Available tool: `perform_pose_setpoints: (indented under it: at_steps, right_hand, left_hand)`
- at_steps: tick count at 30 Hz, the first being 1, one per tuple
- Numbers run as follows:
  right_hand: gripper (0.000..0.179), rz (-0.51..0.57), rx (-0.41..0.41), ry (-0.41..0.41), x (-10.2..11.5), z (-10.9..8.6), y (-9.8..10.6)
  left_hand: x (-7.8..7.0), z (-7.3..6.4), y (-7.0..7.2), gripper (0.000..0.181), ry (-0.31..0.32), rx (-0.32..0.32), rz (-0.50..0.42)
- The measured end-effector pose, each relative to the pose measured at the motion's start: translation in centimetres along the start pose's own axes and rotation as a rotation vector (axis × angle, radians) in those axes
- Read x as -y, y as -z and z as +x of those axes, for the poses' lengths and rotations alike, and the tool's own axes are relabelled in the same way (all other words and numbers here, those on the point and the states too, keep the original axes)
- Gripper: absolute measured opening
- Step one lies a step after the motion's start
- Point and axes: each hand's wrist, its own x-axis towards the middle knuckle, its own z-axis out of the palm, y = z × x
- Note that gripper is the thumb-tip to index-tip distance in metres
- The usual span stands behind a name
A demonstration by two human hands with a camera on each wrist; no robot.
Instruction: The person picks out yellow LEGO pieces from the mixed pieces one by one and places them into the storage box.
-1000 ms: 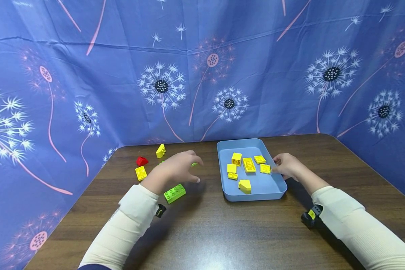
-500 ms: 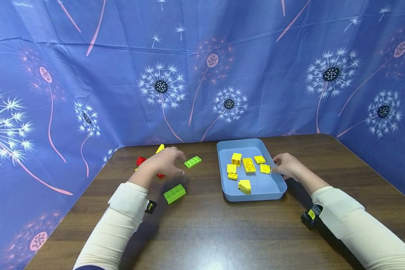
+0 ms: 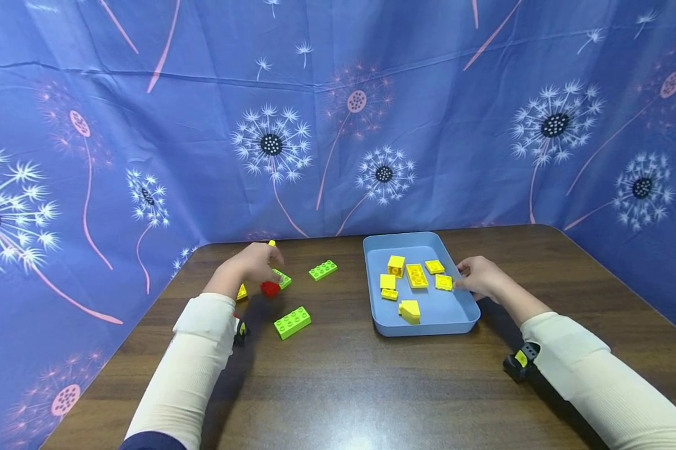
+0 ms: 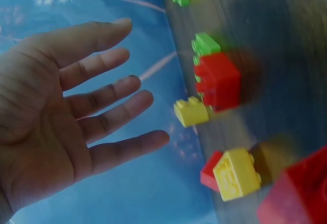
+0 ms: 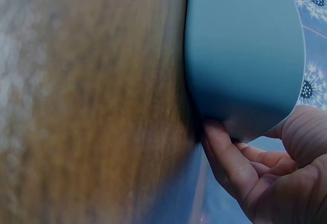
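Note:
My left hand point(image 3: 253, 262) hovers over the loose toy bricks on the left side, its fingers spread with nothing between them. Just below its fingertips lies a red brick point(image 3: 269, 289) beside a green one point(image 3: 284, 279). The left wrist view shows the spread fingers apart from that red brick point(image 4: 222, 81) and from a yellow brick point(image 4: 237, 175). At the right, my right hand point(image 3: 481, 275) grips the side of a blue tray point(image 3: 447, 309). In the right wrist view its fingers press the outer wall of the tray point(image 5: 245, 55), low near the table.
Several yellow bricks point(image 3: 416, 275) lie in the tray. Between tray and left hand are a flat green brick point(image 3: 323, 270) and a thicker green brick point(image 3: 292, 323). A yellow brick point(image 3: 242, 292) is partly hidden by my left wrist. A blue patterned cloth point(image 3: 338, 125) hangs behind the table.
My left hand has moved left, away from the middle, uncovering the flat green brick and a red brick. My right hand stays at the tray, whose bricks have not moved.

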Motion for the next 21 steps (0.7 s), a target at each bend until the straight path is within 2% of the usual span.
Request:
perform_pose_setpoints:
  at_steps: [4, 7, 10, 17, 21]
  right_hand:
    - [0.051, 0.002, -0.001, 0.003, -0.1, 0.0, 0.0]
    - [0.051, 0.005, -0.001, 0.015, -0.1, 0.0, 0.0]
    - [0.051, 0.008, 0.001, 0.022, -0.1, 0.0, 0.0]
    - [0.052, 0.007, 0.004, 0.018, -0.2, 0.0, 0.0]
    - [0.051, 0.006, 0.003, 0.020, -0.3, 0.1, 0.1]
  left_hand:
    - [0.9, 0.3, 0.1, 0.043, 0.089, 0.043, 0.024]
    - [1.6, 0.4, 0.4, 0.043, 0.132, 0.071, 0.051]
    - [2.4, 0.4, 0.6, 0.039, 0.172, 0.107, 0.041]
    - [4.4, 0.2, 1.0, 0.030, 0.273, 0.185, -0.085]
    - [5.0, 0.1, 1.2, 0.032, 0.333, 0.215, -0.111]
